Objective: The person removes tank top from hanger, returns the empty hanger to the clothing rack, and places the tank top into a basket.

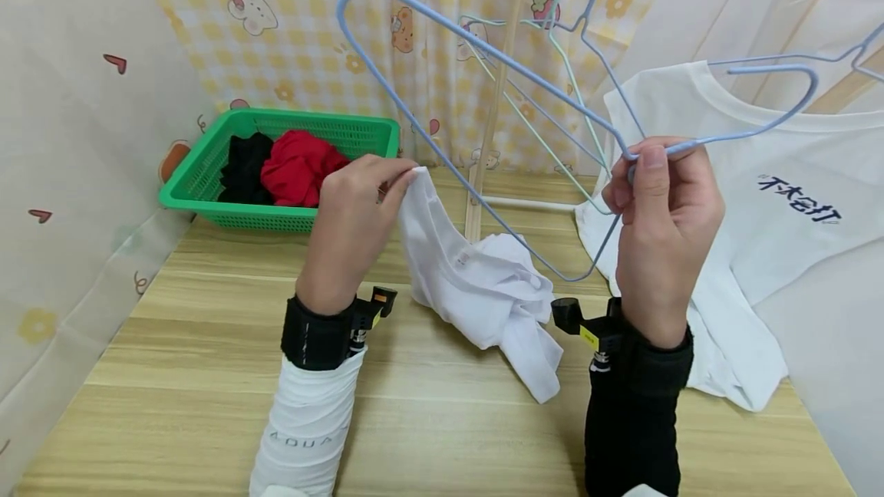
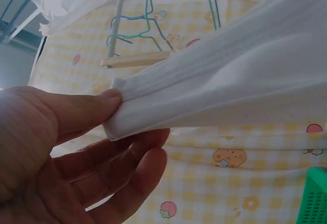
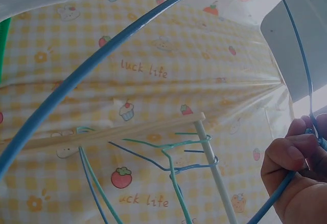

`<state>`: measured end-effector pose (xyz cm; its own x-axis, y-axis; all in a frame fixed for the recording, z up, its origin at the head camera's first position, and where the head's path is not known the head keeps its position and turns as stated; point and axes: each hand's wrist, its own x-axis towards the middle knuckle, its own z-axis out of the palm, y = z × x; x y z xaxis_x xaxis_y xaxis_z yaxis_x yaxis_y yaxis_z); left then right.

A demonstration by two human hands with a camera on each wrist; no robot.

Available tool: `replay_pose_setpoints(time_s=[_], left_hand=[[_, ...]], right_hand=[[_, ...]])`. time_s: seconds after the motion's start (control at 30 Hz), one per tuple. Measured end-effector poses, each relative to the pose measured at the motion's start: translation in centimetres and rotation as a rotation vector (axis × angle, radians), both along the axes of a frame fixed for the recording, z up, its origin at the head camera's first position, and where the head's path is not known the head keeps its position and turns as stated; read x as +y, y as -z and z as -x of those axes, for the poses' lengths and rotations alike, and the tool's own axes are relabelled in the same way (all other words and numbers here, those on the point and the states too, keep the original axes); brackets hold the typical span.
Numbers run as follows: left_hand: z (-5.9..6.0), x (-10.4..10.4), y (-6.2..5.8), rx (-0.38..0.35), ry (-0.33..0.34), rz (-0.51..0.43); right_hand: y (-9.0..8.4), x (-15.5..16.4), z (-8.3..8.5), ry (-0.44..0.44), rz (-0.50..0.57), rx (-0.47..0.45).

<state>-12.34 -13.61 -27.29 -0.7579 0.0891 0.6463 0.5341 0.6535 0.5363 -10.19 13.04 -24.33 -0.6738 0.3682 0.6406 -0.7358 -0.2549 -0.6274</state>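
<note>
My left hand (image 1: 362, 225) pinches one edge of a white garment (image 1: 476, 282) between thumb and fingers. The rest of the cloth hangs down and lies crumpled on the table. In the left wrist view the thumb presses on the corner of the white cloth (image 2: 219, 81). My right hand (image 1: 666, 213) grips a blue hanger (image 1: 428, 140) by the base of its hook. The hanger is held up tilted, its hook toward the right and its long body reaching left above the garment. In the right wrist view the fingers curl round the blue wire near the hook.
A green basket (image 1: 276, 215) with black cloth (image 1: 247, 167) and red cloth (image 1: 300, 167) stands at the back left. Behind, green and blue hangers (image 1: 562, 60) hang on a rack with a wooden post (image 1: 507, 44). A white printed shirt (image 1: 746, 198) hangs at right.
</note>
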Motion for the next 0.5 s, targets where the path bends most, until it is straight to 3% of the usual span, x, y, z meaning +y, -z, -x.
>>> replay_pose_setpoints(time_s=[0.23,0.5], left_hand=[[0.6,0.7,0.6,-0.197,0.046,0.117],[0.5,0.9,0.4,-0.231,0.020,0.145]], right_hand=[[-0.1,0.8,-0.1,0.062,0.002,0.013],[-0.8,2.0,-0.5,0.132,0.093,0.036]])
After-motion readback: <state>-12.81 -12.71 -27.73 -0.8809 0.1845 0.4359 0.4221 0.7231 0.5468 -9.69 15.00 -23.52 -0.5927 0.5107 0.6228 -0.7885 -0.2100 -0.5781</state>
